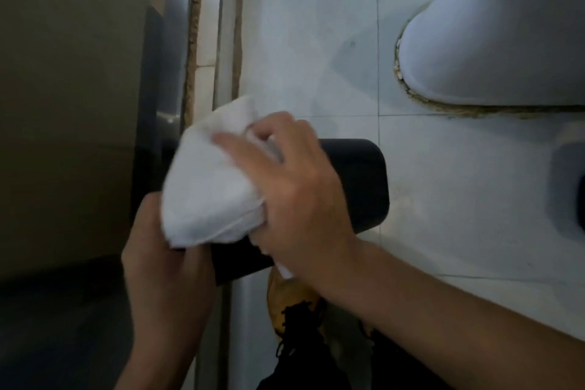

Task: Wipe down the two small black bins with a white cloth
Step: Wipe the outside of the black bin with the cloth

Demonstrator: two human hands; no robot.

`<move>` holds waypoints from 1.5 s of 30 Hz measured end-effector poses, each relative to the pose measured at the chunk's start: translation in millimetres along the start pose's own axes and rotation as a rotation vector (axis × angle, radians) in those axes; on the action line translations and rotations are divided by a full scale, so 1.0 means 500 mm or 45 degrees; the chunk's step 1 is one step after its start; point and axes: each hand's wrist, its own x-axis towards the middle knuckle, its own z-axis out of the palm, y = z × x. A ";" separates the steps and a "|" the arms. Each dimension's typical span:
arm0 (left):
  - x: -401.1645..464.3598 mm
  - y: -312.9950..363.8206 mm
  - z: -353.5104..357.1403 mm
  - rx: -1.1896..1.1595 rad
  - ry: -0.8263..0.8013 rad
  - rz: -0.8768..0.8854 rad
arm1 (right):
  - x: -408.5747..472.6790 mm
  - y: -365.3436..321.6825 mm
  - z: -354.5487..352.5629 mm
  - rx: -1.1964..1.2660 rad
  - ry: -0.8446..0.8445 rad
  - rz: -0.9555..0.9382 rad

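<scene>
Wiping a black bin held on its side above the floor.

The white tiled floor (316,41) lies below, the toilet base (493,51) at upper right. The bin (357,180) is tipped sideways, likely so its wall faces the cloth (209,180). The left hand (164,266) grips the bin's near end, fingers curled to steady it. The right hand (291,180) pinches the cloth against the bin, wrist bent across it. A second bin isn't clearly visible.

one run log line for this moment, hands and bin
left hand: grips black bin | right hand: presses white cloth on bin | setting: tiled floor, toilet base
</scene>
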 end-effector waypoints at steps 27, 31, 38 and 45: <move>0.028 0.029 0.001 -0.057 -0.042 -0.027 | 0.046 0.144 -0.059 -0.195 -0.108 0.389; 0.030 0.034 0.000 -0.067 -0.069 -0.055 | 0.056 0.292 -0.126 -0.457 -0.287 0.770; 0.037 0.036 0.001 -0.103 -0.073 -0.066 | 0.035 0.218 -0.160 -0.325 0.151 0.726; 0.040 0.033 0.009 0.036 0.020 0.007 | 0.079 0.043 -0.060 0.022 -0.237 0.255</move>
